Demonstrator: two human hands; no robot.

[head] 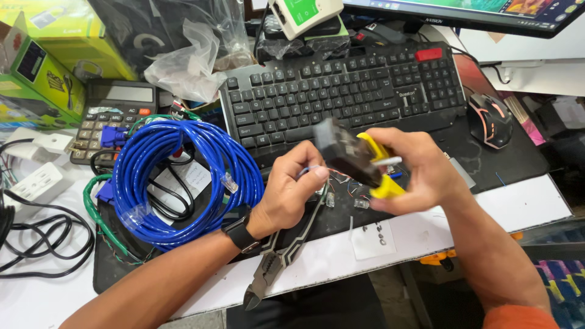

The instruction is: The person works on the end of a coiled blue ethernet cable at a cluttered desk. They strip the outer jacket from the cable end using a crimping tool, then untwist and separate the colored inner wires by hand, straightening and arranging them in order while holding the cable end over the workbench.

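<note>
At the centre of the frame the right hand (420, 173) closes its fingers around a yellow-handled crimping tool (359, 159), a rigid, fairly heavy thing best gripped by its handles. The left hand (292, 192) pinches the thin blue cable end (309, 172) at the tool's mouth; it looks light, springy and easily kinked. The blue cable coil (183, 183) lies on the table (524, 204), left of centre, beside cutting pliers (280, 262).

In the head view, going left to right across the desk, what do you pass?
White power strip → calculator → coil of blue cable → left hand → black and yellow crimping tool in the right hand → mouse.
</note>
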